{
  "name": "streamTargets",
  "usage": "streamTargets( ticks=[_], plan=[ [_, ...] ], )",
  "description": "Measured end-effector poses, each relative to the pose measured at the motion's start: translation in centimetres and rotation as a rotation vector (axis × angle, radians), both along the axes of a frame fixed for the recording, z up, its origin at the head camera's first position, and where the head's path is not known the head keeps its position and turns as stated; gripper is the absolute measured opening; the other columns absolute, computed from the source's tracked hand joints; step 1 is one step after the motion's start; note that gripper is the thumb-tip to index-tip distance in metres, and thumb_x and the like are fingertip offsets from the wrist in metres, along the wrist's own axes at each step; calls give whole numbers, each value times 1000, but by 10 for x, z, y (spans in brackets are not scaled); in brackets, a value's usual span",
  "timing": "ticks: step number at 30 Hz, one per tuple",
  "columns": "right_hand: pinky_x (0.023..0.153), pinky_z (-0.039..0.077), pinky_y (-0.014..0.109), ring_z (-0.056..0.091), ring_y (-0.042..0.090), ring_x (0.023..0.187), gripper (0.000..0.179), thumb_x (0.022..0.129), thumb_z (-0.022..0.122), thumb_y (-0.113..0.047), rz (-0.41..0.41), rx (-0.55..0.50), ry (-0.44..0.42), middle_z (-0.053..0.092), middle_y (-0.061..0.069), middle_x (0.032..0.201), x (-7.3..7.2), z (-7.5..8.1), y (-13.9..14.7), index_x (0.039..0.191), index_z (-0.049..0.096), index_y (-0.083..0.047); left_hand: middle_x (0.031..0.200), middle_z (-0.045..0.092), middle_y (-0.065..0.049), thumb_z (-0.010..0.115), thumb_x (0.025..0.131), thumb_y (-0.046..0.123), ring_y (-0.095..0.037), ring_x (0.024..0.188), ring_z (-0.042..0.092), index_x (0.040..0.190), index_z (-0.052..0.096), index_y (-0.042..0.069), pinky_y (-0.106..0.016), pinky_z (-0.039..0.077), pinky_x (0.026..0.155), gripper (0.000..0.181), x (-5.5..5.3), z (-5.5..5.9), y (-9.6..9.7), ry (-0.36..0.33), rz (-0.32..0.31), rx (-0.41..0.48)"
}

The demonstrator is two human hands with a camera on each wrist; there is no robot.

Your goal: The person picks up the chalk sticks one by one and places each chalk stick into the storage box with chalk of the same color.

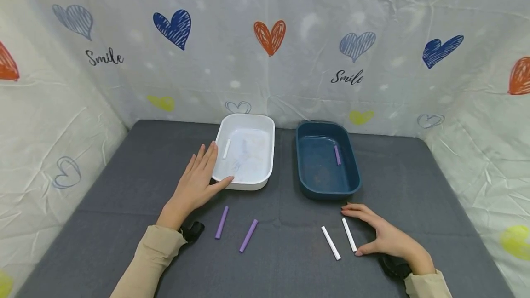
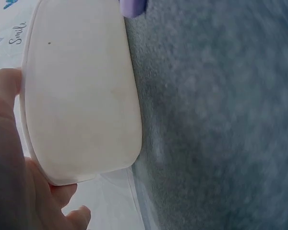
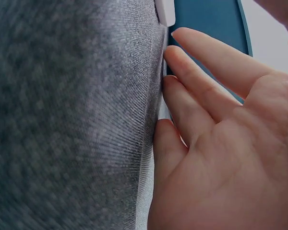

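Observation:
My left hand [image 1: 194, 186] lies against the near left corner of a white tub [image 1: 244, 186], thumb at its front rim and extended fingers along its left side. A white chalk stick [image 1: 226, 149] is inside that tub. On the right, my right hand [image 1: 385, 233] hovers around a white chalk stick [image 1: 349, 234], thumb near its lower end and fingers beyond its upper end; contact cannot be told. Another white chalk stick [image 1: 331, 243] lies to its left. The right wrist view shows the spread fingers [image 3: 197, 100] with nothing held.
A dark blue tub [image 1: 329, 193] stands right of the white one, with a purple chalk stick [image 1: 337, 155] in it. Two purple chalk sticks [image 1: 221, 222] lie on the grey cloth [image 1: 285, 261] before the white tub. A heart-printed curtain [image 1: 306, 59] borders the table's back and sides.

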State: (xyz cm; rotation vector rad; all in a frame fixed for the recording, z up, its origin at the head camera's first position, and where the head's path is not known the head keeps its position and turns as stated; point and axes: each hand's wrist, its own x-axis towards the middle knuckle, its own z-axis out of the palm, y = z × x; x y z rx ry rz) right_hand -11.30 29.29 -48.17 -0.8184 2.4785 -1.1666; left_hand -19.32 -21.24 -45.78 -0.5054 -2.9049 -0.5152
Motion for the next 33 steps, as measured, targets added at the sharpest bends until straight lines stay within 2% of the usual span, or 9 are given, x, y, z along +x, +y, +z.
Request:
streamTargets(
  ticks=[9,21,29,33],
  plan=[
    [107,22,11,27,15,145,74,80,84,-30,43,-30,58,42,6,150,0,-1,0,145,51,-15,166,4,-14,51,95,65,-30,152,-5,159,3,3,-55,7,120,101,-1,3,1,-5,-5,-3],
    [107,24,12,27,9,145,71,81,83,-27,44,-51,46,42,5,150,1,0,-2,145,52,-16,165,5,-18,49,96,64,-33,152,1,158,6,-1,-52,6,121,100,1,7,4,5,-5,-36],
    [108,25,14,28,14,145,70,81,83,-31,26,-22,50,45,2,149,2,3,-4,143,53,-19,164,1,-19,45,97,64,-33,152,-2,157,3,-4,-51,5,121,99,2,8,6,-13,2,-54],
    [107,26,13,32,15,144,70,80,85,-31,23,-20,70,45,4,149,2,3,-2,142,54,-18,164,1,-20,46,97,63,-34,152,-1,156,3,-5,-52,5,121,100,3,8,7,-22,5,-44]
  ],
)
